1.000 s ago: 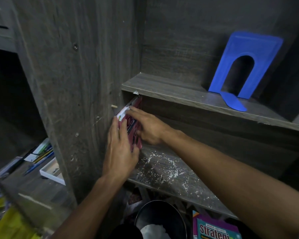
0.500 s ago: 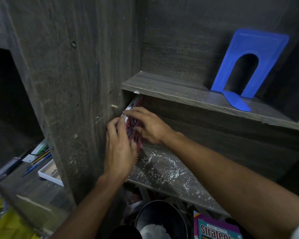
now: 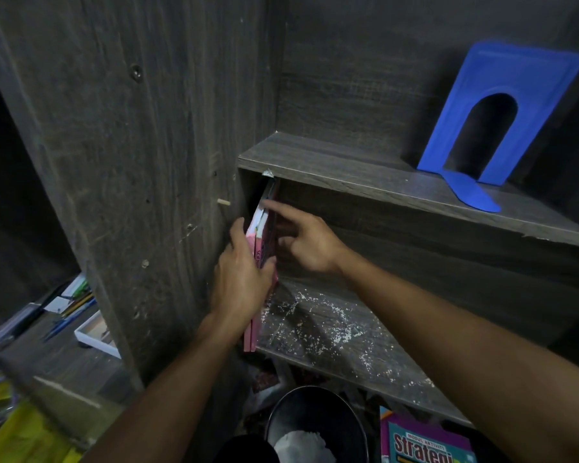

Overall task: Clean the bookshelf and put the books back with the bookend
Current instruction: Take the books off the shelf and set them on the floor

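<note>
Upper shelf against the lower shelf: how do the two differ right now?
The upper shelf carries the blue bookend, upright toward its right; the lower shelf carries pink books, standing at its left wall, with the left hand gripping them and the right hand touching their top. The lower shelf is strewn with white specks; the upper shelf shows none. Both are the same dark grey wood.

A bright blue bookend (image 3: 502, 128) sits upper right on dark grey wood-grain shelving (image 3: 348, 168); pink books (image 3: 259, 248) at centre; white specks (image 3: 315, 325) dot the lower shelf.
</note>
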